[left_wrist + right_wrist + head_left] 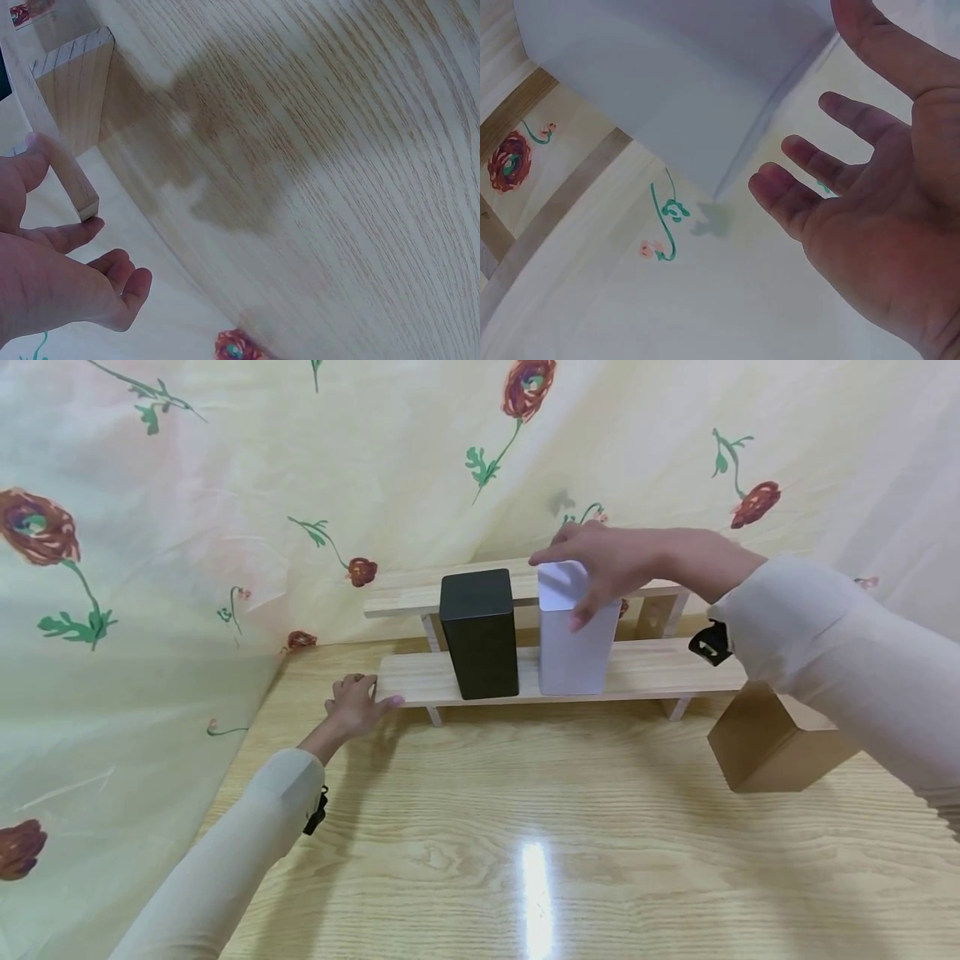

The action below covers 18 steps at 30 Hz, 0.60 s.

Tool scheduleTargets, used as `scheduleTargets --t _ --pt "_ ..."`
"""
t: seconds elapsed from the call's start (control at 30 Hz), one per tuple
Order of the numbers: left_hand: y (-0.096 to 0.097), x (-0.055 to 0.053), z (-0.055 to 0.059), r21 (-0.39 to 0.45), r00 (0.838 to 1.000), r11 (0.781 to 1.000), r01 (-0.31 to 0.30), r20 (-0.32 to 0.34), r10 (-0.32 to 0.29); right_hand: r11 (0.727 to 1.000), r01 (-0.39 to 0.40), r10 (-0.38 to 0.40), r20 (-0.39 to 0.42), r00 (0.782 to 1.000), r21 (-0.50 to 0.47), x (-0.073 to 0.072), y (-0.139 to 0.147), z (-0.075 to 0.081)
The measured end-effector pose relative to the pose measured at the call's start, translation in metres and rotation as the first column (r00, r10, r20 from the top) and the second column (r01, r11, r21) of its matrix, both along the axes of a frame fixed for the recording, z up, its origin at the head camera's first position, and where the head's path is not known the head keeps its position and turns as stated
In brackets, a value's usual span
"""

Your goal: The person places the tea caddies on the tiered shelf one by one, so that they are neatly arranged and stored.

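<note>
My left hand (354, 703) holds the left end of the lower plank of a wooden shelf (408, 679). The left wrist view shows the thumb against one face of the plank (71, 169) and a finger at its end corner, the other fingers curled loosely. Over the top of an upright white box (573, 652) hangs my right hand (600, 568), thumb and fingers spread. In the right wrist view the fingers stand apart from the box (667, 82). A black box (483, 647) stands upright on the same plank, left of the white one.
A brown cardboard box (780, 743) sits tilted in view on the wood-grain table (450, 793), below the right forearm. The shelf's upper plank (408, 600) runs behind the two boxes. Flower-printed sheeting (375, 460) hangs at the back and left.
</note>
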<state>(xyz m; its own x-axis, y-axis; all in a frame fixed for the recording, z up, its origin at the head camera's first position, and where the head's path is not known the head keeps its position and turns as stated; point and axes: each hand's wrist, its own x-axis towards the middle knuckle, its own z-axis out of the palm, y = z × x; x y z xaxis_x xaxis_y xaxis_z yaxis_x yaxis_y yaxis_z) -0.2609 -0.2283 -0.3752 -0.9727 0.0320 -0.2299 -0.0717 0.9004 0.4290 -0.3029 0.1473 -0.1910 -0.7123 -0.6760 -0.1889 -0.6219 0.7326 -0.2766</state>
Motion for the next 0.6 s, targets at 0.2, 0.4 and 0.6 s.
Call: scheduleTargets --t 0.2,0.4,0.6 --pt "0.003 0.0 0.003 -0.003 1.0 1.0 0.008 -0.002 -0.008 0.999 -0.03 0.029 -0.026 0.999 -0.014 0.01 0.011 0.009" --pt "0.004 -0.001 0.004 0.0 1.0 1.0 0.01 -0.003 -0.01 0.999 -0.046 0.046 -0.042 0.998 0.0 0.022 0.023 0.01" --pt "0.003 0.0 0.002 0.002 1.0 1.0 0.005 -0.002 -0.005 0.999 -0.039 0.039 -0.038 0.999 -0.011 0.036 0.041 0.009"
